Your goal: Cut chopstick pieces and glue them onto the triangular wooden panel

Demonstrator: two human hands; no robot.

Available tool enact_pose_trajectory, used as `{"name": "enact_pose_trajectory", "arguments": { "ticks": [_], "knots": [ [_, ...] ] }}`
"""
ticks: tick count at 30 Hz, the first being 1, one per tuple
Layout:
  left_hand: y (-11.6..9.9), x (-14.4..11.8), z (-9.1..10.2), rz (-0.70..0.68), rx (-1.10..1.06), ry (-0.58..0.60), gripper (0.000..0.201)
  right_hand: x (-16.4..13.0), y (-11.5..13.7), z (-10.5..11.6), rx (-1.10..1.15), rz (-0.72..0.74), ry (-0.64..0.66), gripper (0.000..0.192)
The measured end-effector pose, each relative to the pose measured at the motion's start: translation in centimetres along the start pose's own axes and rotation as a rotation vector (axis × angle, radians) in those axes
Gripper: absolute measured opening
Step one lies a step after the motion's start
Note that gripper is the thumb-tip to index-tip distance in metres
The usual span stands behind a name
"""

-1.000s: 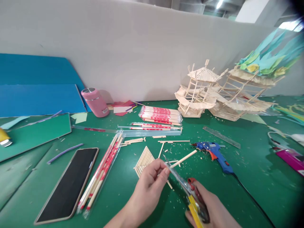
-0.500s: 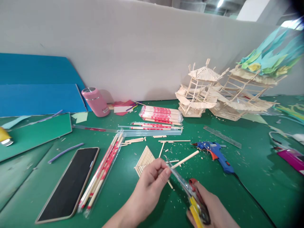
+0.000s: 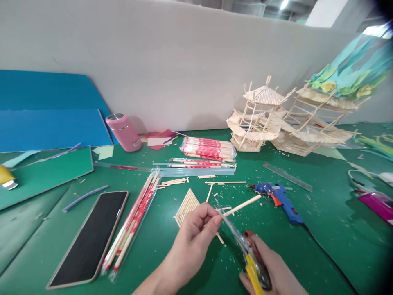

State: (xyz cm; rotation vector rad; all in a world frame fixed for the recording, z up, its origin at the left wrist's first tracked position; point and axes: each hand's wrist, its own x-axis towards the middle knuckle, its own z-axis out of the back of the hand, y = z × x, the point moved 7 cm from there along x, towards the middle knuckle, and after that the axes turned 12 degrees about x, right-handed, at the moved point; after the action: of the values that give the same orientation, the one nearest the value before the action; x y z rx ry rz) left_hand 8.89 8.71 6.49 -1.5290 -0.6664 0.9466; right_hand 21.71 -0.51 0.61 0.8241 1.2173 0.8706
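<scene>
The left hand (image 3: 192,235) pinches a stick (image 3: 242,205) that juts up and right over the worktop (image 3: 322,229). The right hand (image 3: 273,274), just right of it, grips scissors (image 3: 242,243) — blades at the stick, seemingly mid-cut. Next, I judge: squeeze shut, stick held steady.

Thin pale wooden stick (image 3: 242,204) looks raw and matt, the scissors' shiny metal blades (image 3: 231,225) catch light, red-and-yellow plastic handles (image 3: 256,268) are glossy, and the green table mat (image 3: 322,229) looks smooth, matt.

No readable text — only faint marks

The pink bottle (image 3: 124,132), far up-left of the grip, bears a small white label — print too small to read.
</scene>
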Motion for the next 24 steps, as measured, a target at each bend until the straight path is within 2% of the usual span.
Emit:
{"name": "enact_pose_trajectory", "arguments": {
  "ticks": [4, 6, 8, 10, 12, 14, 17, 20, 24],
  "knots": [
    [0.6, 0.2, -0.5, 0.058, -0.158, 0.132, 0.029, -0.2, 0.1, -0.1, -0.092, 0.016, -0.003, 0.029],
    [0.9, 0.3, -0.9, 0.086, -0.254, 0.19, 0.027, -0.2, -0.3, -0.2, -0.033, 0.0, 0.013, 0.032],
    [1.1, 0.3, -0.9, 0.096, -0.249, 0.178, 0.027, 0.0, -1.3, -0.1, 0.104, -0.075, 0.0, 0.028],
    [1.0, 0.3, -0.5, 0.077, -0.138, 0.093, 0.028, 0.1, -2.0, 0.1, 0.159, -0.124, -0.039, 0.024],
    [0.6, 0.2, 0.0, 0.027, -0.018, 0.008, 0.03, 0.2, -1.6, 0.3, 0.093, -0.082, -0.051, 0.026],
    [0.3, 0.1, 0.0, -0.017, 0.022, -0.014, 0.032, 0.2, -0.8, 0.2, 0.023, -0.019, -0.018, 0.025],
    [0.6, 0.1, -0.3, 0.013, -0.066, 0.053, 0.03, 0.0, -0.1, 0.0, -0.024, -0.007, 0.024, 0.022],
    [1.0, 0.2, -0.8, 0.07, -0.238, 0.148, 0.026, -0.2, 0.0, 0.0, -0.072, 0.015, 0.027, 0.026],
    [1.1, 0.2, -1.1, 0.081, -0.329, 0.185, 0.024, 0.0, -0.8, 0.0, 0.118, -0.064, 0.002, 0.027]
  ]
}}
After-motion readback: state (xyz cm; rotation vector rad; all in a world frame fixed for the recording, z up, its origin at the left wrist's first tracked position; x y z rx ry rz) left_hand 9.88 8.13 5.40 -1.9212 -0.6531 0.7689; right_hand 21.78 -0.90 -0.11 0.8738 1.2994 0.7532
